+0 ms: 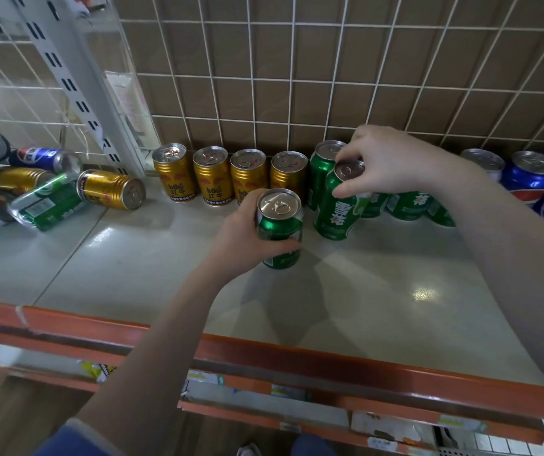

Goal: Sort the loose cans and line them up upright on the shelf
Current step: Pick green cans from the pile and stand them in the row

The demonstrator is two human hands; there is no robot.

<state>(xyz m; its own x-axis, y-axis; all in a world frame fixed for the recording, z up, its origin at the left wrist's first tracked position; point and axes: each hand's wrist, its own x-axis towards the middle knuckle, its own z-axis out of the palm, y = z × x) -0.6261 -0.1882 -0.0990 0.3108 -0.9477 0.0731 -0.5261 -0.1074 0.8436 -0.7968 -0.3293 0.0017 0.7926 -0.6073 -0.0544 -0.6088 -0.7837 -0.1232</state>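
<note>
Left hand [242, 238] wraps a green can [280, 227] from its left side, fingers curled round the body; can upright, silver lid and pull tab facing up, out on the open shelf in front of the back row. Label writing hidden by the grip.

Right hand [392, 162] reaches in from the right, fingertips pinching the rim of a second green can [338, 209]. This one tilts, top leaning toward the back; white characters and a small flower mark on its side, not legible. Just behind it, touching or nearly so, a third green can [321, 169] stands upright. More green cans [408, 204] sit partly hidden under the right forearm.

Back row, left of the green: four gold Red Bull cans [213, 179] upright side by side against the wire grid panel [297, 77]; "Red Bull" and red Chinese characters readable on the two leftmost.

Far right: blue Pepsi cans [532, 179] upright, red-white-blue globe, white Chinese characters on the nearest.

Far left: loose pile [27, 189] lying on its side, gold, green and one blue Pepsi mixed. A gold can [111, 189] lies nearest the row.

Grey shelf [379, 291], orange front rail [297, 353].
</note>
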